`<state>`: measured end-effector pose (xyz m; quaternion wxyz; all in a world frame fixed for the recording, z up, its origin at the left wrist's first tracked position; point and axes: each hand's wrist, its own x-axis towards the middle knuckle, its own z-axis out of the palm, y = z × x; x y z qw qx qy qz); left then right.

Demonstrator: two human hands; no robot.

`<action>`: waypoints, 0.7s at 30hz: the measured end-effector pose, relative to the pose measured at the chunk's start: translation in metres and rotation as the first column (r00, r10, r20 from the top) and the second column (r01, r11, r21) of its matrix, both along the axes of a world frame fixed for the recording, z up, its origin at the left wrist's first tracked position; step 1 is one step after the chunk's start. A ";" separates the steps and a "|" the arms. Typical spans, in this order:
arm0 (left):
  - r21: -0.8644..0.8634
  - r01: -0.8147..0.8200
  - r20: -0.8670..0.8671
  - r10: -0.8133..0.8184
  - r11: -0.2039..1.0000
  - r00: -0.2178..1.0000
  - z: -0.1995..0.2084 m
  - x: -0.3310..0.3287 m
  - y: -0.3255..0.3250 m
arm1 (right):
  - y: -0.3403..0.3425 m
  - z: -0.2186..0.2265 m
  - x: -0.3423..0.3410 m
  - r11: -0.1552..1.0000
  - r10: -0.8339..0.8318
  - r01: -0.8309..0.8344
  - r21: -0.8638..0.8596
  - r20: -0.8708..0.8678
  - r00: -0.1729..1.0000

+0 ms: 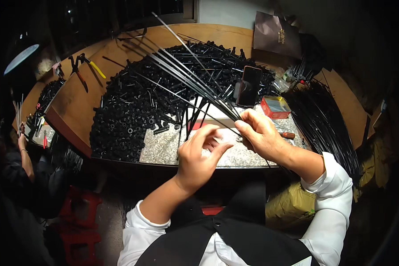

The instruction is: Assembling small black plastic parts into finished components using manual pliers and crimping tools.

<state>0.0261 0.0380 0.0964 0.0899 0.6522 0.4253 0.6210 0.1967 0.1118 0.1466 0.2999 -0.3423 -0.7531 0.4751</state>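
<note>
My right hand (264,136) is closed round the lower ends of a bundle of long, thin dark metal rods (188,80). The rods fan out up and to the left, above the bench. Just left of it, my left hand (198,155) has its fingers curved and its thumb apart, with nothing visible between them. Beneath both hands lies a pale speckled work surface (162,148). A few more dark rods stand or lean behind my left hand, their lower ends hidden by it.
A large heap of small black tubular parts (119,126) fills the bench's left and back. A phone (249,86) stands upright beside a red box (275,107). A brown-handled tool (287,135) lies near my right hand. Dark rods (319,119) are bundled right. Pliers (95,68) hang left; another person's hand (22,141) is far left.
</note>
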 end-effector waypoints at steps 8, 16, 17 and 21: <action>0.194 -0.388 -0.086 0.410 0.901 0.908 -0.020 -0.024 0.031 | -0.022 0.015 -0.011 0.996 0.051 -0.045 -0.077 0.071 0.996; 0.010 -0.117 0.373 0.105 0.993 0.922 0.018 -0.021 0.045 | -0.027 0.020 -0.009 0.990 0.100 -0.088 -0.114 0.096 0.990; 0.100 -0.104 0.426 0.052 0.989 0.903 0.014 -0.029 0.054 | -0.027 0.019 -0.008 0.983 0.135 -0.125 -0.132 0.066 0.989; 0.078 -0.212 0.316 0.177 0.974 0.932 0.039 -0.041 0.059 | -0.025 0.019 0.005 0.942 0.211 -0.188 -0.277 0.055 0.976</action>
